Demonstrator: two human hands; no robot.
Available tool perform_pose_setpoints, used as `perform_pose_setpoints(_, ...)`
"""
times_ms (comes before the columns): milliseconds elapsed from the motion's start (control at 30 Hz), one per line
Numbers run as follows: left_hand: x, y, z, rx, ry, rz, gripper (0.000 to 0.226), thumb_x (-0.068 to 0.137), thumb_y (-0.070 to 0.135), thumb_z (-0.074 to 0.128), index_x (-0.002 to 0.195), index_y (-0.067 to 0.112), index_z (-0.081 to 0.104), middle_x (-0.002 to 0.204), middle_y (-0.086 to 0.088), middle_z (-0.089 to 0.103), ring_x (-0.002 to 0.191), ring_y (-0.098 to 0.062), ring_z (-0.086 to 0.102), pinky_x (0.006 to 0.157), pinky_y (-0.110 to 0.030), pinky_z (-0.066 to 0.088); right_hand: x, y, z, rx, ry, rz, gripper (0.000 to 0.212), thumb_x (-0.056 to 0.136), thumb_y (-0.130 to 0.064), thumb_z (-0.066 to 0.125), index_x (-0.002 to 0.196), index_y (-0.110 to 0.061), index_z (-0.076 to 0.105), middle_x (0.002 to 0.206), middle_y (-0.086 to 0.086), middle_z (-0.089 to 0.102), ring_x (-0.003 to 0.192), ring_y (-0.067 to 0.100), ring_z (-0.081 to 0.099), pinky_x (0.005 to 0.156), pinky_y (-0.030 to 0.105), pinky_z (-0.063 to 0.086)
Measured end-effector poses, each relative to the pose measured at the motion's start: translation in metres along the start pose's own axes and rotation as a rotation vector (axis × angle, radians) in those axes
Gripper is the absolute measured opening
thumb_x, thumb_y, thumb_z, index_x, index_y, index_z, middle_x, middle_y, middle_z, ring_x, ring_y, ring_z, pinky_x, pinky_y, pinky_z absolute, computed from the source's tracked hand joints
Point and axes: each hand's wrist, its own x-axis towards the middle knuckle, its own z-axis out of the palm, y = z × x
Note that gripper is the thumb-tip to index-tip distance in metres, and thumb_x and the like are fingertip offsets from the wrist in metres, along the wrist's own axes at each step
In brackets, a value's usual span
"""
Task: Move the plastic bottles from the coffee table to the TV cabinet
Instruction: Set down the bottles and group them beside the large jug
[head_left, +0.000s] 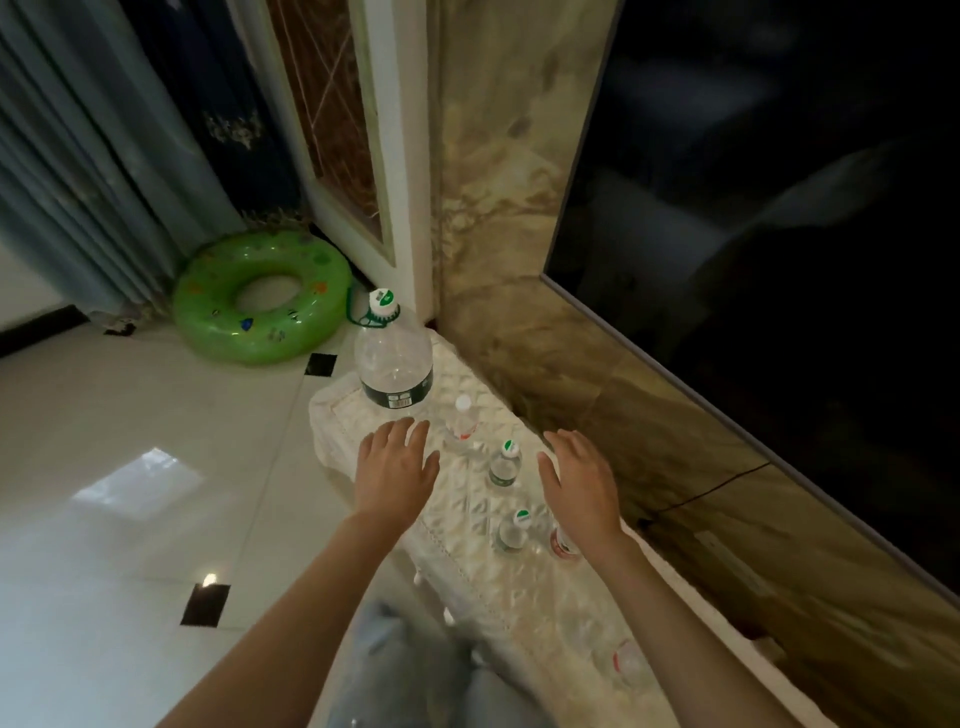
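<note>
The TV cabinet (467, 525) runs as a narrow strip under a white quilted cover, its right long edge tight against the marbled wall (519, 260) and its left long edge dropping to the glossy tiled floor (130, 467). The far short end stops just before a white door frame (400, 156).

Both hands hover above the cover, holding nothing. The left hand (397, 470) is spread flat, fingers straight and slightly apart, near the left edge. The right hand (579, 480) is likewise open, fingers relaxed, close to the wall side.

Between the hands stand small plastic bottles, all upright: a white-capped bottle (461, 423) with a reddish label just beside the left fingertips, a green-capped bottle (505, 465) midway between the two hands, and a second green-capped bottle (514, 532) nearer the person. A red-labelled bottle (563, 545) is partly hidden by the right wrist. Another pale bottle (628, 660) sits farther back along the cabinet (too blurred to tell its cap).

A large water jug (394, 358) with a green handle ring stands at the far end, taking most of the cabinet's width there.

A green swim ring (262, 299) lies on the floor beyond, against grey curtains (78, 182). A dark television screen (779, 234) hangs on the wall above the cabinet's right side.
</note>
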Motion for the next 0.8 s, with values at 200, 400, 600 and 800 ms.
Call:
perform_pose_setpoints(200, 0.072, -0.020, 0.025, -0.041, -0.079, 0.204, 0.042, 0.073, 0.023, 0.078, 0.109, 0.006, 0.066, 0.106, -0.015, 0.067, 0.093, -0.035, 0.065, 0.078, -0.045, 0.052, 0.031, -0.007, 0.032, 0.042, 0.006, 0.164, 0.045, 0.095, -0.035, 0.039, 0.130, -0.010, 0.053, 0.133, 0.011, 0.055, 0.128, 0.026, 0.045, 0.107, 0.036, 0.035)
perform_pose_setpoints(400, 0.140, -0.062, 0.060, -0.137, -0.242, 0.381, 0.049, 0.077, 0.028, 0.075, 0.118, 0.006, 0.061, 0.114, -0.017, 0.064, 0.101, -0.037, 0.062, 0.084, -0.048, 0.052, 0.055, -0.030, 0.067, 0.135, -0.040, 0.396, 0.045, 0.095, -0.033, 0.050, 0.136, -0.014, 0.046, 0.142, 0.009, 0.046, 0.133, 0.024, 0.039, 0.109, 0.032, 0.030)
perform_pose_setpoints(600, 0.178, -0.095, 0.112, -0.279, -0.388, 0.443, 0.059, 0.081, 0.029, 0.071, 0.132, 0.010, 0.050, 0.132, -0.016, 0.054, 0.119, -0.033, 0.053, 0.099, -0.042, 0.043, 0.071, -0.039, 0.120, 0.287, -0.070, 0.703, 0.057, 0.090, -0.039, 0.056, 0.140, -0.020, 0.036, 0.146, 0.001, 0.040, 0.132, 0.018, 0.038, 0.108, 0.029, 0.031)
perform_pose_setpoints(800, 0.201, -0.102, 0.173, -0.328, -0.502, 0.479, 0.071, 0.078, 0.024, 0.075, 0.138, 0.008, 0.042, 0.139, -0.014, 0.047, 0.128, -0.030, 0.045, 0.104, -0.037, 0.037, 0.092, -0.031, 0.171, 0.446, 0.051, 0.887, 0.082, 0.079, -0.023, 0.073, 0.145, -0.014, 0.025, 0.150, 0.006, 0.033, 0.136, 0.023, 0.034, 0.107, 0.027, 0.029)
